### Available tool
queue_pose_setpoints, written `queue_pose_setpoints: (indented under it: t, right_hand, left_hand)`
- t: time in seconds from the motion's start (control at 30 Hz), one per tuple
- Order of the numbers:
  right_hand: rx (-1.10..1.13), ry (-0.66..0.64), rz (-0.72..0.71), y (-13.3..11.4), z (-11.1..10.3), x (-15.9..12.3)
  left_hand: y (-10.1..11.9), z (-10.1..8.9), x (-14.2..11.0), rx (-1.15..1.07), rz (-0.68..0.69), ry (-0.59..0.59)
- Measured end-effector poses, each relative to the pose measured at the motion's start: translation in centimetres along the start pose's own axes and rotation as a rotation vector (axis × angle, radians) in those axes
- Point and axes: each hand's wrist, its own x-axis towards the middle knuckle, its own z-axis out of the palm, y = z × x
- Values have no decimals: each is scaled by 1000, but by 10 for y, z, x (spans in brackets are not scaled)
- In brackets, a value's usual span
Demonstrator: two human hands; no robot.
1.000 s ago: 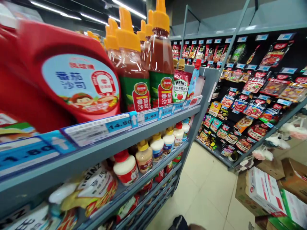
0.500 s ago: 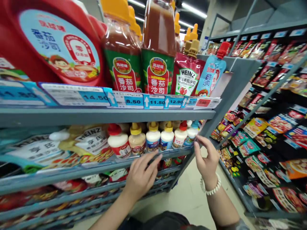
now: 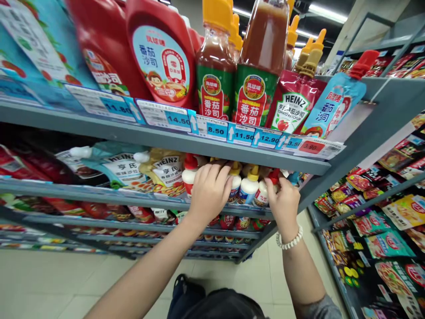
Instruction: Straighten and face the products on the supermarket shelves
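Squeeze bottles of salad dressing stand in a row on the second shelf (image 3: pixel 166 200). My left hand (image 3: pixel 210 190) is curled over the left part of the row, its fingers around a bottle that it mostly hides. To its left is a red-capped bottle (image 3: pixel 188 176); to its right stand a yellow-capped bottle (image 3: pixel 234 181) and another with a yellow cap and blue label (image 3: pixel 248 185). My right hand (image 3: pixel 283 199), with a white coil band at the wrist, has thumb and fingers closed around the top of a red-capped salad dressing bottle (image 3: pixel 261 194). A blue-capped bottle (image 3: pixel 293 178) is partly behind it.
Ketchup bottles (image 3: pixel 254 88) and pouches line the upper shelf, whose edge (image 3: pixel 212 148) with price tags overhangs the hands. Heinz pouches (image 3: pixel 126 166) lie left of the row. A shelf post (image 3: pixel 352 128) rises at right, with another rack of packets (image 3: pixel 392 239) across the aisle.
Both hands have moved forward to the row of dressing bottles and closed around bottles there. The view has swung, so the shelves appear further right.
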Motion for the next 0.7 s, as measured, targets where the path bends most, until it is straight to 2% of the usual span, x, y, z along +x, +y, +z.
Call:
queue_pose_setpoints:
  t: [0.07, 0.13, 0.27, 0.33, 0.4, 0.57, 0.7]
  right_hand:
    - [34, -30, 14, 0, -3, 0]
    - [53, 2, 28, -4, -6, -3]
    - [78, 327, -70, -23, -14, -13]
    - [95, 392, -136, -36, -14, -13]
    - [41, 328, -122, -46, -11, -8]
    - [-235, 35, 82, -60, -2, 12]
    - [-277, -85, 108, -65, -3, 16]
  left_hand:
    - [2, 1, 3, 19, -2, -29]
    - [3, 2, 6, -5, -27, -41]
    - [6, 4, 16, 5, -95, -108]
    - [7, 4, 23, 51, -114, -172]
    - [9, 1, 29, 81, -127, -230]
    - [16, -8, 40, 67, -147, -358]
    - [19, -11, 43, 72, -146, -395]
